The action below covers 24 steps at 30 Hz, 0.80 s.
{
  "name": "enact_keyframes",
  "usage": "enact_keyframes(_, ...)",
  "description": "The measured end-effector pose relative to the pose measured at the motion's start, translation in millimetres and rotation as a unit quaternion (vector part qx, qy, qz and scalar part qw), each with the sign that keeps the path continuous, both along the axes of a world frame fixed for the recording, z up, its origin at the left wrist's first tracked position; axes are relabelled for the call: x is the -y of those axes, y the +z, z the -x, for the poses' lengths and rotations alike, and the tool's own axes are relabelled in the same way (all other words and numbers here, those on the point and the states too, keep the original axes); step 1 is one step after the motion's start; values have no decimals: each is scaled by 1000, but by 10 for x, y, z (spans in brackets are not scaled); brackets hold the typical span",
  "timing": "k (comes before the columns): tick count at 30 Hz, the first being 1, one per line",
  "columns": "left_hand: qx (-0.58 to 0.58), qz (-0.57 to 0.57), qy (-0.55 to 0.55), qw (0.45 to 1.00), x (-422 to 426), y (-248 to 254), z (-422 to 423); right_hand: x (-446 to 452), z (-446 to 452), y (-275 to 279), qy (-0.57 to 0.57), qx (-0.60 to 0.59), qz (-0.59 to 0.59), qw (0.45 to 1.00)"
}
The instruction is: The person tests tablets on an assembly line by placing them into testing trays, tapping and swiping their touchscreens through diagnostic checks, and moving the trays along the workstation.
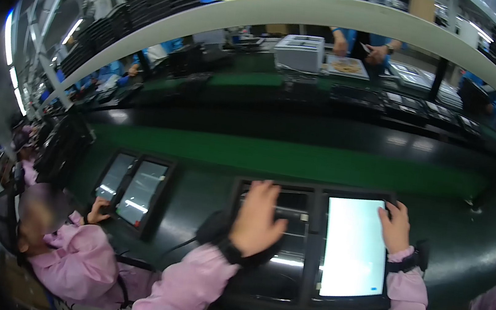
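Note:
A black two-slot tray [312, 249] lies in front of me on the green bench. Its right slot holds a tablet with a lit white screen [353, 248] and a small blue mark low on the right. In the left slot is a dark, glossy tablet [287, 265] reflecting a strip of light. My left hand [258, 221] is over the dark tablet's upper left, fingers stretched out, holding nothing; whether it touches the glass I cannot tell. At the upper right edge of the lit tablet, my right hand [395, 227] is bent round the tray's rim.
Left of me, a co-worker in a pink sleeve [77, 261] touches another two-slot tray [125, 199] with tablets. Beyond the bench runs a green conveyor strip [247, 158]. Across it stand a grey box [299, 53] and rows of black devices [403, 104]. A pale shelf rail [315, 9] crosses overhead.

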State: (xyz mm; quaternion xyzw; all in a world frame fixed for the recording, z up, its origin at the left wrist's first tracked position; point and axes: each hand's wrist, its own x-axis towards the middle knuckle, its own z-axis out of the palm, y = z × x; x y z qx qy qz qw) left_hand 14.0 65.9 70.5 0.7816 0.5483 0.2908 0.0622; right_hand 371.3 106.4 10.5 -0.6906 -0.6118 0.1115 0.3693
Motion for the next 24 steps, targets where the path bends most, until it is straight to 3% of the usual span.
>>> enact_keyframes(2,-77,65,11,995,-382,-164,-271,-7,4,-11,4,3,-13,1000)
enact_keyframes(5,-74,27,72,994,-792,-506,-470,4,27,38,1,10,-9,1000)
enact_keyframes(7,-80,99,80,989,-900,-506,-446,-13,21,35,7,4,-7,1000)
enact_keyframes(10,-77,116,69,988,-895,-540,-450,16,62,85,2,-4,3,1000)
enact_keyframes(18,-29,72,45,996,-943,-552,-344,-35,-31,-13,16,6,-11,1000)
enact_keyframes(24,-66,111,91,987,-889,-403,-381,-16,49,30,-9,47,-15,999)
